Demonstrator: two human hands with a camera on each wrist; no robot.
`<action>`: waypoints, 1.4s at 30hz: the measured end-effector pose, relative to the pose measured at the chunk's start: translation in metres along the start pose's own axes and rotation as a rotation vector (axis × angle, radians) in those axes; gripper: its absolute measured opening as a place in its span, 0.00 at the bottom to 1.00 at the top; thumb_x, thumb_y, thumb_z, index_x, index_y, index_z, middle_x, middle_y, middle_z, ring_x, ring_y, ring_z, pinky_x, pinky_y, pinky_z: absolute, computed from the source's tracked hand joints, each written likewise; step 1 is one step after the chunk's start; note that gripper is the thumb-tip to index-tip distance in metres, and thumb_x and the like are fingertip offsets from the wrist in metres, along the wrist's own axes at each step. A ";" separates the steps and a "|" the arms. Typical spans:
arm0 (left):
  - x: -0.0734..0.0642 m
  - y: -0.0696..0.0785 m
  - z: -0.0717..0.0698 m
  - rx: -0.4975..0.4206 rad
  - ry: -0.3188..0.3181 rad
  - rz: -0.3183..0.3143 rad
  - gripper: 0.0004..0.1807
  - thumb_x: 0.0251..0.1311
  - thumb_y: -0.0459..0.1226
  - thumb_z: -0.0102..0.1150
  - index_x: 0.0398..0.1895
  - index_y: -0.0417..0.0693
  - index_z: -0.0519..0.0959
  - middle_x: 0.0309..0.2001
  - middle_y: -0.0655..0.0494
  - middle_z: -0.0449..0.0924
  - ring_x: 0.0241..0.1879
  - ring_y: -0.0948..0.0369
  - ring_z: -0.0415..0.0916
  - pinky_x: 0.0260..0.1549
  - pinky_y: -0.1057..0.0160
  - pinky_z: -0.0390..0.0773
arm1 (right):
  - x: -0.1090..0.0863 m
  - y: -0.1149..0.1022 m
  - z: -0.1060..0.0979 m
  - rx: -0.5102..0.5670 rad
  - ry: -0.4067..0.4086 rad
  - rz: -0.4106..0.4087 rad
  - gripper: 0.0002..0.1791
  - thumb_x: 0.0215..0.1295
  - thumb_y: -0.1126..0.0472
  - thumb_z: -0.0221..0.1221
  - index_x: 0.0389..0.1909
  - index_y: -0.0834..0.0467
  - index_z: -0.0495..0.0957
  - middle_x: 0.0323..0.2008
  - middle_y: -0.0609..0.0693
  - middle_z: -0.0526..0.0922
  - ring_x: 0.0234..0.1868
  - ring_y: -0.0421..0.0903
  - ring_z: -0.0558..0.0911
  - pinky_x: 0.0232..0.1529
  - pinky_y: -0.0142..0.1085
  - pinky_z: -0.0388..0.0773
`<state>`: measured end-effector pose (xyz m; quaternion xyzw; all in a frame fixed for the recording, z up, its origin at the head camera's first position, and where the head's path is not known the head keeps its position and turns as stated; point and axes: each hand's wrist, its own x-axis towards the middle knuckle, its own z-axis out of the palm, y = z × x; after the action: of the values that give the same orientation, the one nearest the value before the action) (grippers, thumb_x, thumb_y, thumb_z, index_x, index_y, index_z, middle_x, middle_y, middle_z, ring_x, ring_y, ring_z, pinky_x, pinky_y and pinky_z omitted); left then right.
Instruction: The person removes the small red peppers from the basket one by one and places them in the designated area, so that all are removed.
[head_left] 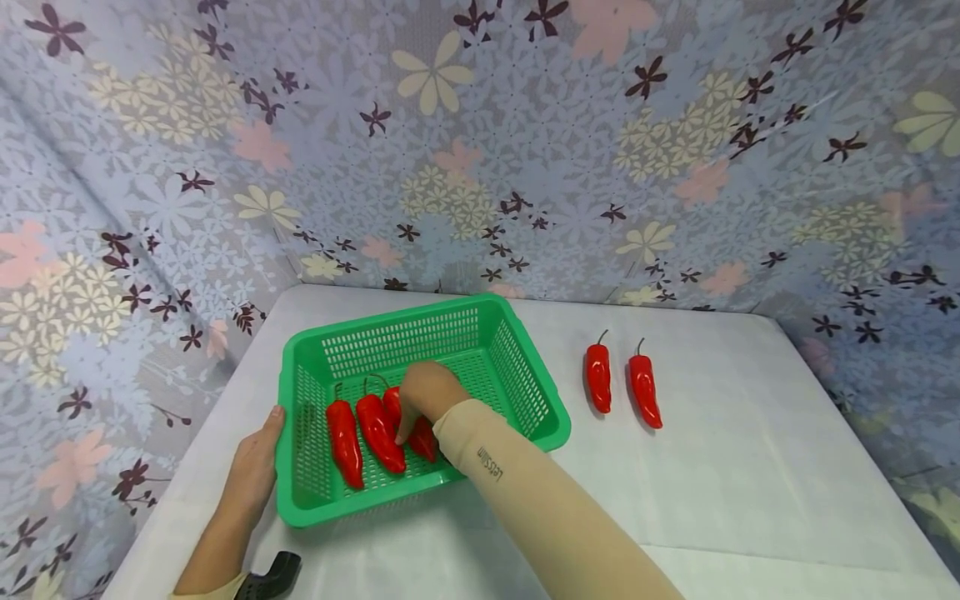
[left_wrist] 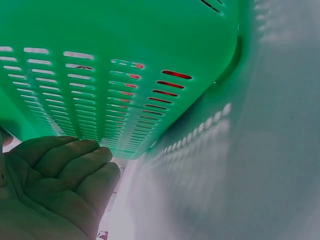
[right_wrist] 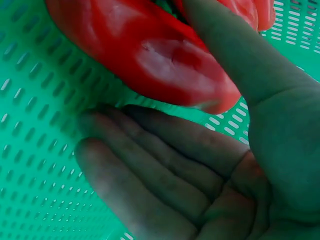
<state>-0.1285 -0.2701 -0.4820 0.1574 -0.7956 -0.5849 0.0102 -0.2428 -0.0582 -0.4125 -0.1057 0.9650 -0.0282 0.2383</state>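
A green plastic basket (head_left: 420, 312) with slotted walls holds red chili peppers with stems. One chili pepper (head_left: 345, 444) lies at the left, and a second chili pepper (head_left: 380, 433) lies beside it. A third chili pepper (head_left: 423, 439) is partly covered by my right hand (head_left: 430, 392). In the right wrist view, that hand's fingers (right_wrist: 165, 160) are nearly straight below a red pepper (right_wrist: 150, 55), and the thumb lies over it. My left hand (head_left: 257, 454) rests at the basket's left wall with fingers extended, as the left wrist view shows.
Two more red chili peppers, one (head_left: 598, 377) beside the other (head_left: 645, 390), lie on the white table (head_left: 750, 467) right of the basket. Floral fabric (head_left: 450, 167) stands behind the table and along its sides.
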 end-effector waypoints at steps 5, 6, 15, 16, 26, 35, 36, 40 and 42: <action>0.000 0.000 0.001 -0.007 0.000 0.003 0.43 0.78 0.60 0.29 0.61 0.26 0.72 0.45 0.48 0.84 0.38 0.73 0.77 0.39 0.71 0.75 | 0.006 0.004 0.004 0.058 0.035 -0.029 0.32 0.39 0.50 0.84 0.43 0.61 0.82 0.34 0.49 0.81 0.36 0.44 0.79 0.41 0.36 0.81; -0.001 0.000 0.001 -0.005 0.003 0.004 0.43 0.78 0.61 0.29 0.61 0.26 0.72 0.44 0.47 0.84 0.37 0.73 0.78 0.39 0.70 0.76 | 0.008 0.006 0.005 0.093 0.049 -0.034 0.30 0.39 0.53 0.84 0.42 0.61 0.82 0.33 0.49 0.81 0.35 0.44 0.79 0.39 0.36 0.81; -0.002 0.003 0.002 0.003 0.007 0.025 0.46 0.76 0.64 0.30 0.60 0.26 0.73 0.45 0.43 0.84 0.37 0.72 0.79 0.38 0.70 0.77 | 0.012 0.014 0.005 0.259 0.093 -0.057 0.27 0.39 0.58 0.84 0.35 0.61 0.78 0.28 0.50 0.79 0.26 0.45 0.78 0.24 0.35 0.78; -0.002 0.003 0.002 0.006 0.006 0.027 0.46 0.76 0.64 0.30 0.61 0.27 0.73 0.46 0.43 0.84 0.37 0.72 0.79 0.39 0.70 0.77 | 0.012 0.015 0.004 0.257 0.094 -0.057 0.27 0.39 0.58 0.84 0.36 0.61 0.78 0.29 0.50 0.78 0.26 0.45 0.78 0.24 0.35 0.78; -0.001 0.001 0.003 0.012 0.010 0.054 0.44 0.77 0.63 0.30 0.60 0.27 0.73 0.45 0.43 0.84 0.37 0.70 0.79 0.38 0.69 0.77 | 0.005 0.022 -0.007 0.275 0.109 -0.083 0.26 0.41 0.58 0.83 0.32 0.61 0.76 0.26 0.52 0.80 0.18 0.47 0.81 0.19 0.34 0.78; -0.002 0.000 0.002 0.017 0.010 0.039 0.45 0.76 0.63 0.31 0.56 0.27 0.75 0.41 0.46 0.84 0.36 0.70 0.79 0.37 0.68 0.77 | 0.014 0.030 -0.017 0.443 0.226 -0.176 0.28 0.46 0.55 0.81 0.11 0.55 0.68 0.10 0.44 0.62 0.15 0.39 0.61 0.16 0.31 0.60; -0.002 0.000 0.001 0.014 0.011 0.039 0.44 0.76 0.63 0.31 0.56 0.27 0.75 0.41 0.47 0.84 0.36 0.69 0.79 0.37 0.68 0.77 | 0.013 0.031 -0.018 0.463 0.234 -0.184 0.29 0.46 0.55 0.81 0.10 0.54 0.67 0.10 0.44 0.61 0.15 0.39 0.59 0.17 0.31 0.57; -0.003 0.001 0.001 0.004 0.007 0.030 0.44 0.76 0.63 0.31 0.58 0.27 0.74 0.43 0.48 0.84 0.38 0.71 0.77 0.39 0.69 0.75 | 0.010 0.035 -0.023 0.571 0.275 -0.227 0.26 0.49 0.54 0.79 0.10 0.54 0.70 0.10 0.44 0.64 0.16 0.39 0.60 0.17 0.32 0.56; -0.002 0.001 0.001 0.000 0.006 0.024 0.44 0.76 0.63 0.31 0.59 0.27 0.73 0.44 0.48 0.83 0.38 0.71 0.77 0.40 0.69 0.75 | 0.008 0.038 -0.025 0.617 0.304 -0.251 0.21 0.50 0.54 0.79 0.14 0.55 0.77 0.12 0.43 0.72 0.18 0.40 0.65 0.18 0.31 0.62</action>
<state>-0.1266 -0.2681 -0.4808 0.1495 -0.7974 -0.5844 0.0196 -0.2682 -0.0230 -0.3978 -0.1411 0.9151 -0.3622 0.1076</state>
